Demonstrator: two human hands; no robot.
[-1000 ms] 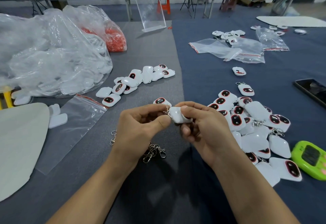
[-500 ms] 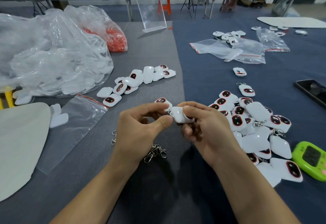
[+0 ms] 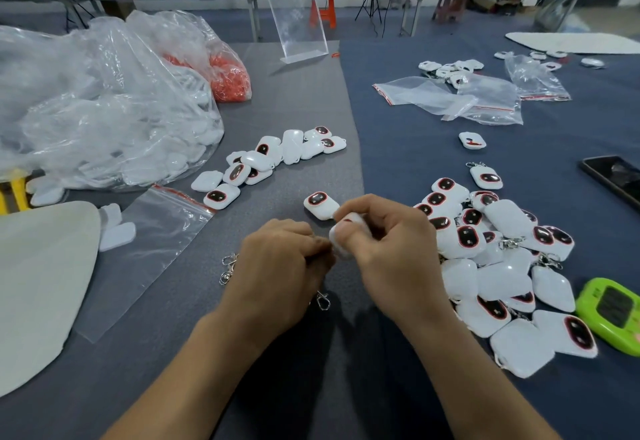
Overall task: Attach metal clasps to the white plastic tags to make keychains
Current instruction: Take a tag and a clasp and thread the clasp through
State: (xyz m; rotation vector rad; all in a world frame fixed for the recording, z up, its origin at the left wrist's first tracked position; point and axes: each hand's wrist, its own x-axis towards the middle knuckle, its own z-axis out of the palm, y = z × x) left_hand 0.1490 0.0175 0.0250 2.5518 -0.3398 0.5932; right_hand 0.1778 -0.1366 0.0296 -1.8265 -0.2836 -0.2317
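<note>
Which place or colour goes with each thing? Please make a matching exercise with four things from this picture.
Things:
1. timer
2. phone
3. stand
4. tag

Place, colour or state:
A. white, pinched in the right hand
B. green, at the right edge, nearer the person
C. black, lying flat at the right edge, farther away
D. clear, upright at the far end of the grey mat

Pairs: 1-B, 2-C, 3-D, 4-A
</note>
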